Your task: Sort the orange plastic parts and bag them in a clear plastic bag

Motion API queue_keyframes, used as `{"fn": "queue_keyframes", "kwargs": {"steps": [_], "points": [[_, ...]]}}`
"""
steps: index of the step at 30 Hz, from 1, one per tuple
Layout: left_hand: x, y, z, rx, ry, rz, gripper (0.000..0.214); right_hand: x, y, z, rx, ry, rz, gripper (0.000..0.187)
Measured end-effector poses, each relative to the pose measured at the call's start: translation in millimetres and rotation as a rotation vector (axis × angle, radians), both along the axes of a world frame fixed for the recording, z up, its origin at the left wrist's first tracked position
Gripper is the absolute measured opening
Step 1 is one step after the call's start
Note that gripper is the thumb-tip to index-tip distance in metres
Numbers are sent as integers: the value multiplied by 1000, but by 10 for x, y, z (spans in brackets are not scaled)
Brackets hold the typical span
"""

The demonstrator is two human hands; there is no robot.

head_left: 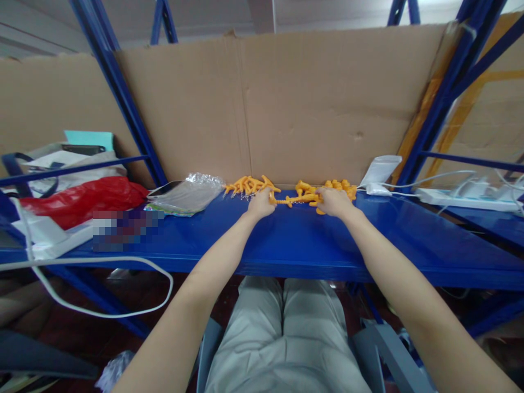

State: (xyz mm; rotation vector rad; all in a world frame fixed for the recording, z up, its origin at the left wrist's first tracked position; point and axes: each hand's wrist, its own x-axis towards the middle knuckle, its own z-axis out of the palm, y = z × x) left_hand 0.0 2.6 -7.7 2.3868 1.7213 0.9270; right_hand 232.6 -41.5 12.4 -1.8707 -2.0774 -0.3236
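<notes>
Touching orange pieces (307, 189), the right hand (335, 202) hides its grip; left hand (260, 204) pinches one.

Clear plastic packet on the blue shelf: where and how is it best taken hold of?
Probably pinch the near edge of the clear plastic packet, coming from the front of the blue shelf: it lies flat, with cardboard behind and orange pieces at its right end.

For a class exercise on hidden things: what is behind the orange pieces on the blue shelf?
Brown cardboard stands behind the orange pieces; whatever the cardboard itself covers cannot be seen.
</notes>
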Motion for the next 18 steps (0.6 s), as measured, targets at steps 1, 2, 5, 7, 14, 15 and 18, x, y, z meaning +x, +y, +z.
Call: {"fn": "queue_keyframes", "kwargs": {"steps": [1, 2, 5, 7, 14, 15, 18], "points": [[2, 1, -1, 1, -1, -3, 47, 40, 20, -4, -10, 2, -30, 33], [4, 2, -2, 2, -1, -5, 48, 86, 43, -11, -22, 3, -60, 31], [12, 6, -5, -4, 4, -2, 49, 250, 118, -38, -75, 3, -126, 31], [15, 7, -6, -5, -3, -5, 49, 371, 173, -61, -110, 9, -152, 34], [17, 7, 7, -6, -27, -26, 47, 651, 342, -145, -129, 6, -184, 34], [18, 6, 9, -7, -26, -29, 47, 660, 358, -154, -146, 7, -193, 34], [22, 7, 6, -14, -15, -17, 47, 669, 405, -192, -198, -3, -189, 34]]}}
